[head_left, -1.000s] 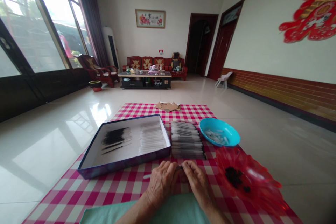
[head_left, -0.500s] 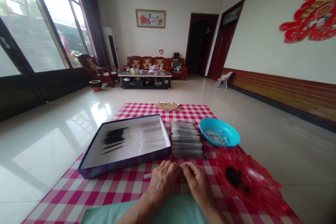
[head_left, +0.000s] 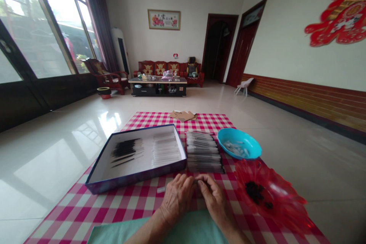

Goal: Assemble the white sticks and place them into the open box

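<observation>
Hands joined at table's near edge.
Left hand, right hand: fingers curled tight, pinching one thin tube, just before the tube stack.

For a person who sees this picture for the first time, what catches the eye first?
Probably the red-and-white checked cloth, with the left hand and right hand meeting fingertip to fingertip near its front edge. Next, the shiny red dish at the right, and the blue bowl behind it.
</observation>
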Tool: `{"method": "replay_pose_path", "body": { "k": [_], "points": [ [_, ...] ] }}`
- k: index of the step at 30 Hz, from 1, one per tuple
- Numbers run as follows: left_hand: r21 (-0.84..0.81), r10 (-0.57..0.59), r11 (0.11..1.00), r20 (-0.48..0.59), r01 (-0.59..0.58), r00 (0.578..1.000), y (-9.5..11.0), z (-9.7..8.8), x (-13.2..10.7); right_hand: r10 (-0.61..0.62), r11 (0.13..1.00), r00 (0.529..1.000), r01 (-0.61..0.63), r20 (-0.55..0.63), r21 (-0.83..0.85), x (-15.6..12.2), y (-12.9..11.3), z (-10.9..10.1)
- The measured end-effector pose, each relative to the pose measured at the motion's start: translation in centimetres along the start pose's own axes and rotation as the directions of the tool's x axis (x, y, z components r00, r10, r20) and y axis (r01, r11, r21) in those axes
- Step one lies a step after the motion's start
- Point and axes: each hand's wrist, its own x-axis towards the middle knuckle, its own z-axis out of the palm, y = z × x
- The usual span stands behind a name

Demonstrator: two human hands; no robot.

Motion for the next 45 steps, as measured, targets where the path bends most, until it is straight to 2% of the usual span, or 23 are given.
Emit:
{"method": "replay_pose_path", "body": {
  "k": [2, 5, 9, 11, 14, 17, 21, 24, 28, 30, 32, 35, 37, 39, 41, 43, 45],
  "points": [
    [-0.002, -0.007, 1.0, 0.001, 0.007, 1.0, 0.0, 0.0, 0.0, -0.011, 0.998, 1.0, 0.009, 0.028, 0.065, -0.1, -0.5, 0.0],
    [0.005, -0.005, 1.0, 0.012, 0.004, 1.0, -0.1, 0.1, 0.0, -0.011, 0.993, 1.0, 0.013, -0.016, 0.119, 0.1, -0.8, 0.1],
    [0.004, -0.008, 1.0, 0.025, 0.008, 1.0, 0.0, 0.1, 0.0, 0.026, 0.999, 0.999, -0.026, -0.037, -0.022, 0.2, -0.2, 0.2],
    [0.0, -0.005, 1.0, 0.032, 0.005, 0.999, 0.0, 0.1, -0.1, 0.002, 0.998, 1.0, -0.003, -0.022, -0.057, 0.1, 0.0, 0.1],
    [-0.005, -0.011, 1.0, 0.038, 0.011, 0.999, -0.1, 0.1, -0.1, -0.041, 0.999, 0.999, 0.041, 0.001, -0.031, -0.2, -0.1, -0.1],
    [-0.007, -0.016, 1.0, 0.035, 0.016, 0.999, -0.2, 0.2, -0.1, -0.019, 1.0, 1.0, 0.019, 0.021, 0.009, -0.2, -0.4, -0.1],
    [0.003, -0.003, 1.0, 0.025, 0.003, 1.0, -0.3, 0.3, -0.1, 0.015, 0.999, 0.999, -0.014, -0.031, 0.037, 0.1, -0.4, 0.2],
    [0.006, 0.003, 1.0, 0.023, -0.003, 1.0, -0.3, 0.3, -0.1, 0.022, 1.0, 0.999, -0.022, -0.05, -0.011, 0.3, -0.3, 0.2],
    [-0.014, -0.011, 1.0, 0.027, 0.011, 1.0, -0.3, 0.1, 0.0, -0.05, 0.995, 0.993, 0.04, -0.104, -0.094, 0.0, -0.8, 0.2],
    [-0.033, -0.022, 0.999, 0.023, 0.022, 0.999, -0.4, 0.1, 0.0, -0.149, 0.978, 0.979, 0.125, -0.141, -0.168, -0.3, -1.4, 0.1],
    [-0.049, -0.029, 0.998, 0.011, 0.029, 1.0, -0.5, 0.1, 0.0, -0.289, 0.93, 0.949, 0.247, -0.125, -0.273, -0.7, -2.3, -0.1],
    [-0.062, -0.034, 0.998, -0.01, 0.033, 0.999, -0.6, 0.3, -0.1, -0.471, 0.804, 0.878, 0.386, -0.089, -0.453, -0.8, -3.9, -1.2],
    [-0.064, -0.035, 0.997, -0.016, 0.034, 0.999, -0.6, 0.4, -0.1, -0.551, 0.708, 0.827, 0.392, -0.111, -0.587, -0.6, -5.0, -2.8],
    [-0.064, -0.039, 0.997, -0.014, 0.038, 0.999, -0.7, 0.5, -0.1, -0.588, 0.615, 0.796, 0.323, -0.144, -0.72, -0.2, -5.5, -5.1],
    [-0.065, -0.046, 0.997, -0.013, 0.045, 0.999, -0.7, 0.5, -0.1, -0.548, 0.537, 0.818, 0.187, -0.172, -0.822, 0.1, -5.3, -7.9],
    [-0.071, -0.053, 0.996, -0.012, 0.052, 0.999, -0.6, 0.5, -0.2, -0.462, 0.461, 0.863, 0.036, -0.205, -0.887, 0.3, -4.5, -10.6],
    [-0.079, -0.05, 0.996, -0.014, 0.048, 0.999, -0.6, 0.5, -0.2, -0.355, 0.392, 0.914, -0.047, -0.198, -0.919, 0.4, -3.4, -12.7]
  ]
}}
